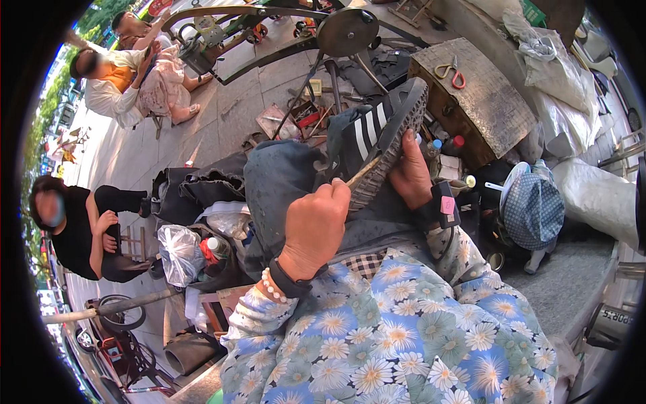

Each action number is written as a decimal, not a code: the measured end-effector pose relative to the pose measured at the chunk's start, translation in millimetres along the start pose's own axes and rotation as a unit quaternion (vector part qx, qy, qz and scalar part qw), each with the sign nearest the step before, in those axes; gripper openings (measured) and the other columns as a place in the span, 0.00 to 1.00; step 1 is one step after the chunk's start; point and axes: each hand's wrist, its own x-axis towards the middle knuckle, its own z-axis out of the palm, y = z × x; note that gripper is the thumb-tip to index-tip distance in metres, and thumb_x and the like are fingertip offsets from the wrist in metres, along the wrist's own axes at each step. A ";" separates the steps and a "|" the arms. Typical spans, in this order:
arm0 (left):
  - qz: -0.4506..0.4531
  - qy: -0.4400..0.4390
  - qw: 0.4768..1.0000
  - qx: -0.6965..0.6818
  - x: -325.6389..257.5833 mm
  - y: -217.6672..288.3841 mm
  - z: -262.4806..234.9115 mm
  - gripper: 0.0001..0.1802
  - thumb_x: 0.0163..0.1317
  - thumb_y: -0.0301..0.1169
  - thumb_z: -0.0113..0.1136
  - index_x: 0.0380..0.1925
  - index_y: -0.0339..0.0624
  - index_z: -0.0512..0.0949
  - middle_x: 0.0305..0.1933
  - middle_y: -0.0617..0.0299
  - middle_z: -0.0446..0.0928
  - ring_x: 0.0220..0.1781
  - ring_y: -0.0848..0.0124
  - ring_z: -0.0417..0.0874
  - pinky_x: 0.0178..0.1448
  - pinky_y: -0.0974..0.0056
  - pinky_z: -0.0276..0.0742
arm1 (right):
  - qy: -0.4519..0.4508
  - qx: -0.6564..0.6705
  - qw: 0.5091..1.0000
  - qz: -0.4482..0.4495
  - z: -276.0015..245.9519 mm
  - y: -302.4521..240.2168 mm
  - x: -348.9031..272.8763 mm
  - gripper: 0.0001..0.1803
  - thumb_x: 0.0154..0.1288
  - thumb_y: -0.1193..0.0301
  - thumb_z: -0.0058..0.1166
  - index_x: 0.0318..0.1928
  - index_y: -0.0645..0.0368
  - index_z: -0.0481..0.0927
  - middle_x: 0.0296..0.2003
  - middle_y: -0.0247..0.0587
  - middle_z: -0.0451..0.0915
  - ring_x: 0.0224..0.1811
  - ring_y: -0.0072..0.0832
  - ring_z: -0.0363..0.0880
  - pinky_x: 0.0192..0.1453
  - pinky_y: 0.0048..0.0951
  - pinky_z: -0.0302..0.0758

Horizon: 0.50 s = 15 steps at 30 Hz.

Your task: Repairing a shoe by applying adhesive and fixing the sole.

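A black sneaker (346, 138) with three white stripes is tilted over my lap, its dark treaded sole (387, 161) turned toward my right. My right hand (412, 174) grips the sole's edge, thumb against the tread; its other fingers are mostly hidden. In my left fist (315, 219) is a thin tan stick-like tool (365, 171), whose far end meets the edge of the sole; its tip is not clear. A dark cloth (276, 182) covers my knees beneath the shoe.
Orange-handled scissors (454, 74) lie on a worn wooden box (484, 94) at the far right. Bottles (436, 145) stand beside it. Ahead is a metal hand-cranked machine (346, 32). Left are plastic bags (180, 252), a pole (114, 308) and a seated person (87, 229).
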 end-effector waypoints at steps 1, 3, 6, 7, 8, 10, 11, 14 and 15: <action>0.017 0.005 1.000 -0.019 -2.2 -1.8 2.8 0.11 0.54 0.23 0.55 0.39 0.35 0.75 0.25 0.54 0.73 0.24 0.56 0.78 0.27 0.59 0.73 | -0.008 0.010 1.000 0.007 -4.7 -0.3 -0.5 0.18 0.66 0.62 0.56 0.52 0.54 0.73 0.45 0.33 0.79 0.46 0.27 0.78 0.53 0.34 0.75; 0.019 -0.002 0.999 -0.030 -9.4 -2.2 -1.1 0.11 0.54 0.23 0.55 0.39 0.35 0.76 0.24 0.54 0.73 0.24 0.56 0.78 0.27 0.58 0.73 | -0.013 0.021 1.000 0.016 -10.8 0.8 -1.5 0.18 0.66 0.62 0.56 0.52 0.54 0.73 0.45 0.32 0.79 0.47 0.26 0.78 0.55 0.34 0.74; 0.012 -0.018 0.999 -0.043 -22.5 -2.4 -13.7 0.11 0.54 0.21 0.55 0.40 0.34 0.76 0.24 0.54 0.73 0.24 0.56 0.78 0.27 0.58 0.73 | -0.030 0.027 0.999 -0.001 -15.0 1.8 -1.6 0.19 0.66 0.60 0.56 0.53 0.53 0.73 0.45 0.31 0.79 0.48 0.26 0.77 0.57 0.34 0.72; 0.001 -0.025 0.999 -0.044 -27.5 -3.5 -16.8 0.11 0.55 0.20 0.55 0.40 0.34 0.76 0.23 0.53 0.73 0.24 0.56 0.78 0.27 0.58 0.73 | -0.031 0.032 0.999 0.000 -14.6 1.6 -1.4 0.19 0.66 0.60 0.56 0.53 0.53 0.73 0.45 0.31 0.79 0.48 0.26 0.77 0.58 0.33 0.72; 0.001 -0.027 0.999 -0.045 -34.0 -4.8 -18.0 0.11 0.55 0.20 0.55 0.40 0.34 0.76 0.23 0.53 0.73 0.24 0.56 0.78 0.27 0.58 0.73 | -0.032 0.036 0.999 0.000 -14.0 1.3 -1.6 0.19 0.65 0.60 0.57 0.53 0.53 0.72 0.45 0.31 0.79 0.49 0.26 0.76 0.58 0.33 0.71; -0.039 -0.032 0.994 -0.094 -44.2 -7.1 -16.8 0.09 0.56 0.20 0.56 0.39 0.33 0.75 0.24 0.51 0.75 0.25 0.54 0.79 0.27 0.58 0.73 | -0.048 0.036 0.998 0.009 -14.6 -1.1 -2.8 0.20 0.65 0.61 0.57 0.54 0.53 0.72 0.46 0.30 0.79 0.50 0.26 0.76 0.59 0.33 0.71; -0.039 -0.032 0.994 -0.096 -44.8 -8.1 -14.3 0.09 0.56 0.20 0.56 0.39 0.33 0.75 0.24 0.51 0.75 0.25 0.54 0.79 0.27 0.58 0.73 | -0.065 0.035 0.997 0.017 -15.2 -2.6 -3.4 0.21 0.65 0.61 0.57 0.55 0.54 0.71 0.47 0.30 0.78 0.50 0.26 0.76 0.59 0.34 0.71; -0.068 -0.019 0.981 -0.182 -43.8 -8.7 -9.5 0.08 0.58 0.21 0.56 0.38 0.32 0.75 0.26 0.48 0.77 0.27 0.52 0.80 0.29 0.58 0.73 | -0.075 0.011 0.997 0.030 -17.1 -5.7 -7.8 0.23 0.65 0.61 0.57 0.57 0.54 0.69 0.48 0.30 0.77 0.51 0.26 0.75 0.60 0.34 0.70; -0.082 -0.027 0.967 -0.239 -40.4 -8.6 -7.7 0.07 0.58 0.21 0.56 0.38 0.32 0.75 0.26 0.47 0.77 0.27 0.50 0.80 0.30 0.57 0.74 | -0.075 0.006 0.997 0.030 -21.3 -8.4 -9.5 0.23 0.65 0.61 0.57 0.57 0.54 0.69 0.48 0.30 0.77 0.51 0.26 0.75 0.60 0.34 0.70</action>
